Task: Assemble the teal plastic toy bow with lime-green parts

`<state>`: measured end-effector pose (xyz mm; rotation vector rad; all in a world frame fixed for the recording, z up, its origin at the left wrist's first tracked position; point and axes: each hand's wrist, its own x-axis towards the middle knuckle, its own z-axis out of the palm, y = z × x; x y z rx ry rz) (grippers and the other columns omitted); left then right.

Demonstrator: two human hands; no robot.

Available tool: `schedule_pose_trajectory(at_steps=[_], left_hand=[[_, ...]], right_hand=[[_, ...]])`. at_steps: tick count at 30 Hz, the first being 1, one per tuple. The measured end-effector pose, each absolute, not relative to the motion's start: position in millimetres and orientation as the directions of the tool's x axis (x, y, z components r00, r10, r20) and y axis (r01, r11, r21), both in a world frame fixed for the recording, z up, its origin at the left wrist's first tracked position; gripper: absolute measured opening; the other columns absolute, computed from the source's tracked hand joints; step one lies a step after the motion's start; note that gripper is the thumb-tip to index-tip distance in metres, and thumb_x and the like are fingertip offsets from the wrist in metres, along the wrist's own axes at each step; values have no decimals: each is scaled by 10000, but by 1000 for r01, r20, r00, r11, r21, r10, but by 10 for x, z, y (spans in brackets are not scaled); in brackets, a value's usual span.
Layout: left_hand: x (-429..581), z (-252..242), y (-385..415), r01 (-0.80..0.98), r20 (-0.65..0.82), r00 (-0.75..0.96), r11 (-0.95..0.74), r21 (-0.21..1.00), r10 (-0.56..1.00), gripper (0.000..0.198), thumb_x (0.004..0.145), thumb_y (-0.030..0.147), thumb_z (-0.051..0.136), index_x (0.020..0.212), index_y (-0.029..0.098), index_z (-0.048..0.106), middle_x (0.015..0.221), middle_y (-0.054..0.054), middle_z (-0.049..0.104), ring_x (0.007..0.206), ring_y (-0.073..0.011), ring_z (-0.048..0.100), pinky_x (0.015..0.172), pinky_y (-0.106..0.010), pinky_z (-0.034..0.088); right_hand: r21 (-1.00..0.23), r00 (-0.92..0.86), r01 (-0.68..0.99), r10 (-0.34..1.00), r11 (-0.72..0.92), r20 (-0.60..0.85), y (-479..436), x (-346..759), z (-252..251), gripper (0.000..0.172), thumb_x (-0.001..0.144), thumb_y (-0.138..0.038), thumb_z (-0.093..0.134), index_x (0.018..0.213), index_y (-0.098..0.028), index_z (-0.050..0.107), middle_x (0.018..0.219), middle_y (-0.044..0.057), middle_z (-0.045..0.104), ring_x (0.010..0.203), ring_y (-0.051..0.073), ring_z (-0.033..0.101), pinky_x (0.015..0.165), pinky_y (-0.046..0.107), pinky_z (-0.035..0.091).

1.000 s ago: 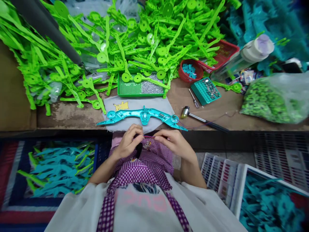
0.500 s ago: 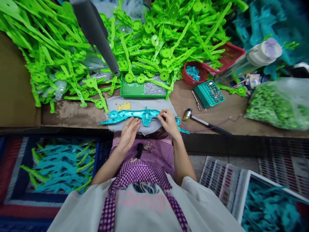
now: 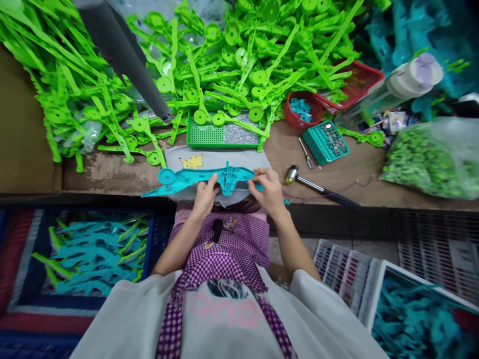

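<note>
A long teal plastic bow-shaped part (image 3: 187, 175) lies crosswise over a light grey cloth (image 3: 172, 157), its ribbed inner side and middle block facing up. My left hand (image 3: 205, 199) grips its lower edge just left of the block, thumb on top. At the right limb, my right hand (image 3: 271, 193) has its thumb and fingers closed on the part, hiding much of that end. A thin purplish string (image 3: 310, 198) shows by the right fingers and trails off to the right across the table.
Bright green plastic arms (image 3: 224, 75) are heaped at the back. A green tray of small metal pieces (image 3: 239, 134) stands before them. On the right are a hammer (image 3: 310, 182), screwdriver (image 3: 307, 154), teal rack (image 3: 325, 142), red basket (image 3: 303, 109), bottle (image 3: 404, 82) and bag (image 3: 422, 157).
My left hand has gone from lying flat by the part to gripping it. The part is tilted, its left end shifted left and nearer me. My right fingers have moved slightly right.
</note>
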<state>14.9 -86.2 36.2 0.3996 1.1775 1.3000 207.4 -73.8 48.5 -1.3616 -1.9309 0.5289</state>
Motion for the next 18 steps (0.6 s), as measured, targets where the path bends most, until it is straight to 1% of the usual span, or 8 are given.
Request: schedule_pose_trajectory(at_steps=[2,4,8,11,14,16,18], left_hand=[[123,354,-866,-526,-465,-120,341,779,877,365,714,456,856,862,169,684,855,-73,751,897,-238,732,744,-328,596],[89,352,-869,-518,-493,-77,388,762,867,370,727,463,848,861,157,690,836,-88,749,869,-248,743,730,-338,607],[18,347,-851,-517,-536,-7,456,725,844,338,728,423,856,780,139,680,776,-103,735,815,-256,752,723,-359,619],[-28,332,-815,-520,-531,44,473,711,846,272,678,295,889,801,122,718,778,-96,741,768,-217,740,732,-341,617],[-48,317,-773,-524,-528,59,477,706,847,250,619,175,898,801,123,736,798,-83,751,709,-170,716,716,-302,611],[-47,312,-751,-524,-519,69,474,708,852,249,611,148,895,804,127,738,808,-77,751,695,-155,707,704,-287,610],[-42,311,-735,-523,-520,55,468,713,853,244,594,132,900,761,135,721,749,-52,731,650,-135,685,668,-270,604]], right_hand=[[-589,-244,710,919,386,309,-757,1998,511,183,945,-286,558,786,-234,631,973,82,667,1013,249,625,990,486,425],[-542,-282,734,910,409,305,-765,1921,511,200,964,-289,540,801,-233,641,980,88,682,985,243,621,994,487,414],[-538,-260,749,918,387,298,-772,1833,443,230,989,-298,505,824,-223,646,988,106,681,976,242,616,952,462,432],[-547,-263,748,925,376,276,-772,1828,394,230,992,-298,494,827,-226,639,974,101,667,972,242,615,897,432,459],[-539,-306,745,920,393,246,-746,1845,389,223,1003,-308,483,858,-230,634,973,90,660,969,236,616,893,422,462],[-520,-331,757,919,395,217,-714,1856,405,229,1013,-315,464,880,-225,628,995,96,656,976,243,614,894,427,455],[-492,-358,775,917,397,176,-681,1861,428,250,1025,-316,433,889,-217,618,1008,108,649,973,253,610,873,428,449]])
